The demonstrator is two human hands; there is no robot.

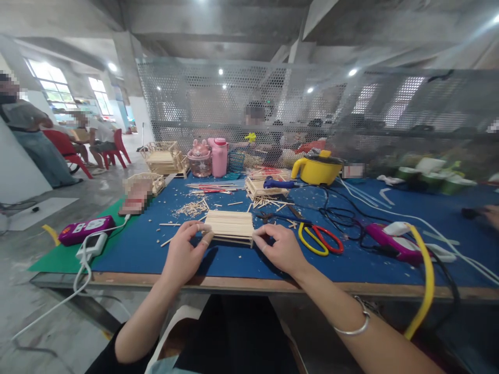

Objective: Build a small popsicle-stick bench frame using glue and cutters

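Note:
A small model bed or bench of pale wooden sticks [229,223] stands in front of me, its top made of flat slats laid side by side. My left hand [187,250] pinches its left end between thumb and fingers. At the opposite end, my right hand [281,248] grips the near right corner with thumb and fingertips. Just right of that hand lie scissors [317,239] with one yellow and one red handle. Dark pliers [267,217] rest behind the right hand. Short cut sticks [193,208] are heaped beyond the left hand.
A blue glue gun [278,183] rests on another stick model [261,191], its cable trailing right. A yellow pot [319,169], pink jug [219,158] and more stick models [161,158] stand behind. Purple power strips [393,243] and cords flank the work. Other people sit beyond the mesh screen [234,93].

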